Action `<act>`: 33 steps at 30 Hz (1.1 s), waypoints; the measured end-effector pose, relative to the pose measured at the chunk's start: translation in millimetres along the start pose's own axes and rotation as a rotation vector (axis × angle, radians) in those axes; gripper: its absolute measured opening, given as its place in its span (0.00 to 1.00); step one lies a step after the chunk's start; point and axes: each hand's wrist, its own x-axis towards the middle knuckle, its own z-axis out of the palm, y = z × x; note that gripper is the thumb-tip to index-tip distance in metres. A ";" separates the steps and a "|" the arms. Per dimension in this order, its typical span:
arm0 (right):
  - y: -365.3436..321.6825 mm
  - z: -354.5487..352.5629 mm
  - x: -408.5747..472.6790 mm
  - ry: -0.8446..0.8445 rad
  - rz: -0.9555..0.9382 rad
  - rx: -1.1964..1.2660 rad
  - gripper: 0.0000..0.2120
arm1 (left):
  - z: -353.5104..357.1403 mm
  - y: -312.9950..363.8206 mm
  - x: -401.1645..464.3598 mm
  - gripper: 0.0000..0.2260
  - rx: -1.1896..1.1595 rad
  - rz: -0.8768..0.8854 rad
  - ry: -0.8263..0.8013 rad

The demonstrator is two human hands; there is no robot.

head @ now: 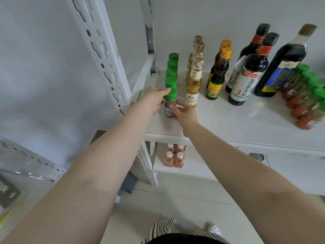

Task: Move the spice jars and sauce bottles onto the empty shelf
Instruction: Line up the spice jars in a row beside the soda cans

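Observation:
A green-capped pepper jar point(170, 103) stands at the front of a row of green-capped spice jars point(171, 71) on the white shelf point(228, 120). My left hand point(154, 99) holds it from the left, a finger lying against its cap. From the right, my right hand point(184, 113) touches the jar's lower part. Beside that row stand a row of pale vinegar bottles point(194, 76), two orange-capped sauce bottles point(219, 74), two soy sauce bottles point(249, 74) and a tall dark bottle point(281, 62). More green-capped jars point(306, 97) line the right edge.
A perforated white upright point(103, 55) of the rack rises just left of my left arm. On the lower shelf sits a pack of small orange bottles point(175, 155). Below lie the tiled floor point(175, 199) and a grey shelf point(26, 164) at the left.

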 end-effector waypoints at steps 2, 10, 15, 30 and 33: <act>0.3 3.1 2.0 0.030 0.000 0.008 0.25 | -0.9 0.1 2.3 0.16 -0.005 -0.001 0.001; 0.5 10.9 9.3 0.097 -0.001 -0.021 0.18 | -2.6 -1.3 4.3 0.13 -0.029 -0.001 0.003; -1.3 10.9 11.5 0.092 -0.010 -0.025 0.18 | -1.5 0.0 4.8 0.14 -0.038 0.011 0.014; -8.0 -49.7 14.2 0.380 -0.176 -0.166 0.21 | 21.5 37.0 -11.8 0.26 0.118 0.475 0.100; -24.6 -57.6 25.4 0.321 -0.204 -0.137 0.30 | 45.8 58.3 -11.9 0.30 0.151 0.383 -0.050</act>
